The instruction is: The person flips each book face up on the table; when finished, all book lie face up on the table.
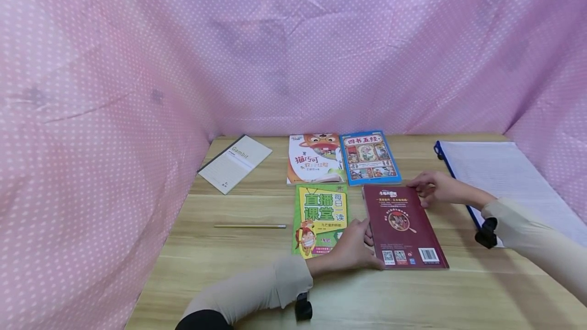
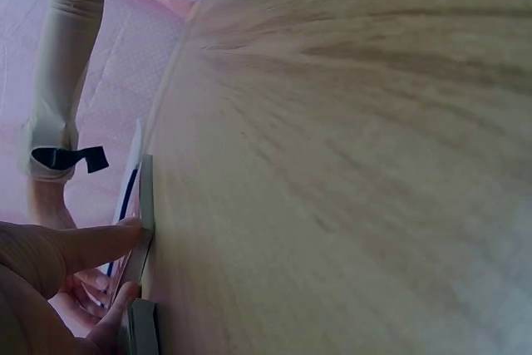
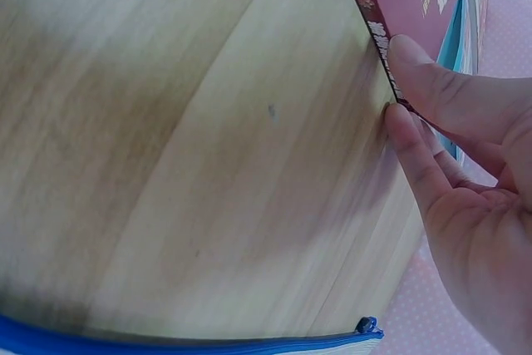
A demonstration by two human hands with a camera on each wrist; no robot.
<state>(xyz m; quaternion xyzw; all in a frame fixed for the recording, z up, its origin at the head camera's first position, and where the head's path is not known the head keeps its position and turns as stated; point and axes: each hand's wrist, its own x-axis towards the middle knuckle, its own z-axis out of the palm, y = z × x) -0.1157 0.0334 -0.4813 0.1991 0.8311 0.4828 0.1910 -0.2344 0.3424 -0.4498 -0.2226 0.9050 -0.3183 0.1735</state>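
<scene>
A maroon book point(image 1: 399, 243) lies back cover up on the wooden table, its barcode toward the near edge. My left hand point(image 1: 350, 248) holds its near left corner, thumb along the near edge and fingers at the left side. At the far right corner, my right hand point(image 1: 437, 188) pinches the book. In the right wrist view the right thumb lies over the cover's edge by the spine point(image 3: 374, 27), with the index finger against it. Just left of the maroon book is a green book point(image 1: 321, 213), partly covered by my left hand.
Behind lie a white book with a cartoon animal point(image 1: 314, 159) and a blue-bordered book point(image 1: 369, 157), side by side. A Gambit notebook point(image 1: 236, 164) lies at the far left, and a pencil point(image 1: 249, 226) nearer. A white zip pouch point(image 1: 495, 172) with blue trim is at right, partly under my right forearm.
</scene>
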